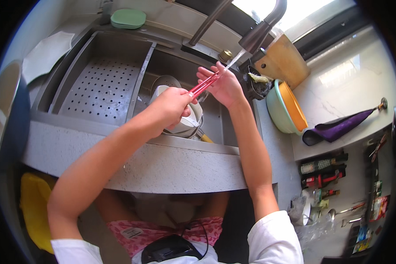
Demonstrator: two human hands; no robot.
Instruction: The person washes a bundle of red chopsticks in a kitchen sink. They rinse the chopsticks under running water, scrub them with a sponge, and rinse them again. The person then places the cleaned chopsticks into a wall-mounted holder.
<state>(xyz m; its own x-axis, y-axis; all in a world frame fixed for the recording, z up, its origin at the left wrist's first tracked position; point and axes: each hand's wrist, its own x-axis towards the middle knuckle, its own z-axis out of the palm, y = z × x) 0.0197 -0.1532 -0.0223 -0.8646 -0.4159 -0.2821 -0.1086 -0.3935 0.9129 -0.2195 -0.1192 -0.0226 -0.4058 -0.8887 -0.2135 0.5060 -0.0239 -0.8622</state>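
My left hand [173, 107] is closed around one end of several thin red sticks, which look like chopsticks [203, 86]. They point up and right over the sink [229, 128]. My right hand [226, 86] has its palm turned up and fingers apart, at the far ends of the sticks; whether it touches them I cannot tell. Water runs from the dark faucet [254, 38] onto the right hand's fingers and the stick ends. Below the hands, a white bowl [189, 120] and other dishes lie in the sink, partly hidden by my left hand and forearm.
A perforated drain tray [99, 89] fills the left basin. Green and orange basins [277, 109], a wooden cutting board [283, 61] and a sink strainer basket with scraps [259, 85] stand at the right. A purple cloth [343, 128] hangs beyond. A green soap dish [128, 18] sits behind.
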